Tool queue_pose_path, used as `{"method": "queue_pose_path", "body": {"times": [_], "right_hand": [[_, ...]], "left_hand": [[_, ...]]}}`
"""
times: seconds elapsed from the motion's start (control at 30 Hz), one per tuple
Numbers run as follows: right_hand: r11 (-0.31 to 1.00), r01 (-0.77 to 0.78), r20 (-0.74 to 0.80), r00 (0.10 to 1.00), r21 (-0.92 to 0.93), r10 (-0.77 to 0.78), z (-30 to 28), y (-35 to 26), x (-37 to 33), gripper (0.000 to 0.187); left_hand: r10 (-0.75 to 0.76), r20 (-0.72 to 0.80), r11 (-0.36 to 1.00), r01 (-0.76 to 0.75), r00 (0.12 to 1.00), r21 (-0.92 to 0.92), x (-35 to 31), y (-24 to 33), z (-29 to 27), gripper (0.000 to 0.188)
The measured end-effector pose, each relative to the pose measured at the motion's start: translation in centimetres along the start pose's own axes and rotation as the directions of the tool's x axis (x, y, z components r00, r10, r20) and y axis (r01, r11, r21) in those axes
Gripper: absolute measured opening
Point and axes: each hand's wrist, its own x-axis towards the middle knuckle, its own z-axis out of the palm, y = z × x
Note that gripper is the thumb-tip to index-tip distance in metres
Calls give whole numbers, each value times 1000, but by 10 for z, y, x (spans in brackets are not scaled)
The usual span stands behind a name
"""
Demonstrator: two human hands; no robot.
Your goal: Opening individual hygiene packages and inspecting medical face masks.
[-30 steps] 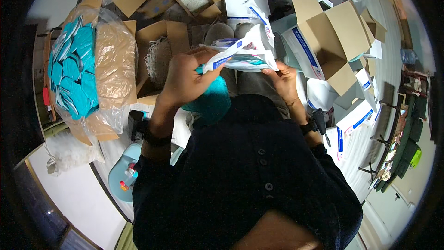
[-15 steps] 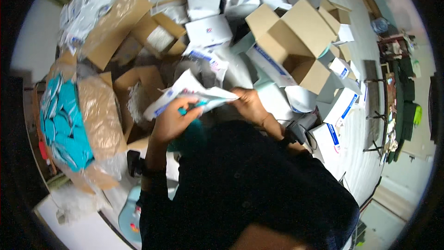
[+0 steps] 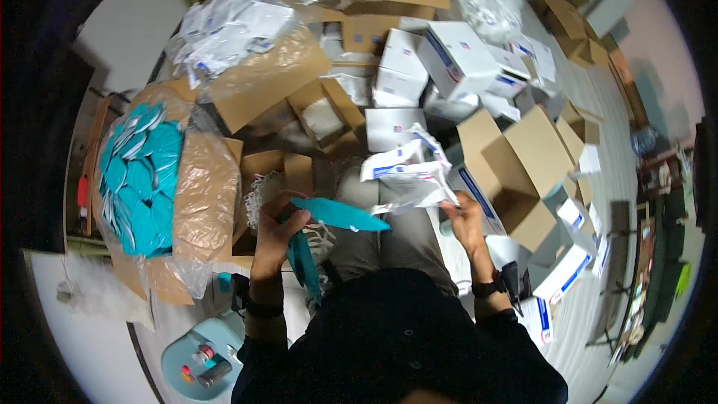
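Note:
My left hand [image 3: 277, 230] is closed on a flat teal cloth-like piece [image 3: 348, 217] with a pointed end, which sticks out to the right over my lap. A second teal strip [image 3: 302, 263] hangs below the same hand; I cannot tell whether the two are joined. In my right hand [image 3: 468, 226], a crumpled white plastic packet [image 3: 415, 188] with blue and red print is pinched by its lower right corner. Its slack film spreads left above my knees, close to the teal tip but apart from it.
A plastic-lined carton [image 3: 202, 187] with many teal pieces [image 3: 142, 179] stands at the left. Behind it lie piled white packets [image 3: 235, 30]. An open brown-and-white carton [image 3: 516, 172] is at the right, among white boxes [image 3: 460, 60]. A light-blue bin [image 3: 179, 352] sits lower left.
My hands have moved apart. The teal piece, mostly hidden before, now shows stretched out from my left hand, and the packet is in my right hand alone. The view has shifted too.

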Motion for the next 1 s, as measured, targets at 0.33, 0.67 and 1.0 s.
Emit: {"method": "queue_pose_path", "body": {"times": [0.33,0.67,1.0], "right_hand": [[988,126,98,986,92,-135,39,-107,139,25],[914,-21,163,985,406,-50,178,-192,333,21],[391,-313,386,914,865,-122,310,-248,459,38]], "left_hand": [[-199,-128,781,78,972,-620,-2,-72,-47,15],[-311,-229,696,58,922,-715,-14,-93,-95,29],[-362,-292,804,138,886,-578,1,-60,-103,27]]}}
